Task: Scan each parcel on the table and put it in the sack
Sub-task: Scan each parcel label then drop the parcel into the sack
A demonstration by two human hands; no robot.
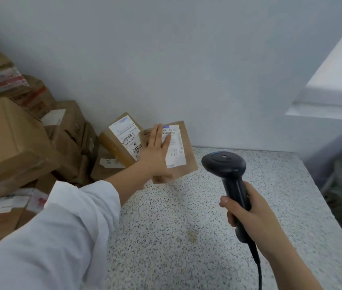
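Progress looks early: many parcels (17, 135) lie piled at the left end of the table (186, 237) and no sack is plainly in view, while the left hand (155, 152) rests flat, fingers straight, on a small brown parcel (188, 158) against the wall (186, 59) and the right hand (248, 215) grips the scanner (225, 164) near its right.

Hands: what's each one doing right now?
Left hand: open, fingers flat on the parcel.
Right hand: closed around the scanner.

place: parcel depot | evidence: stacked labelled cartons (11, 143), handheld scanner (228, 168)
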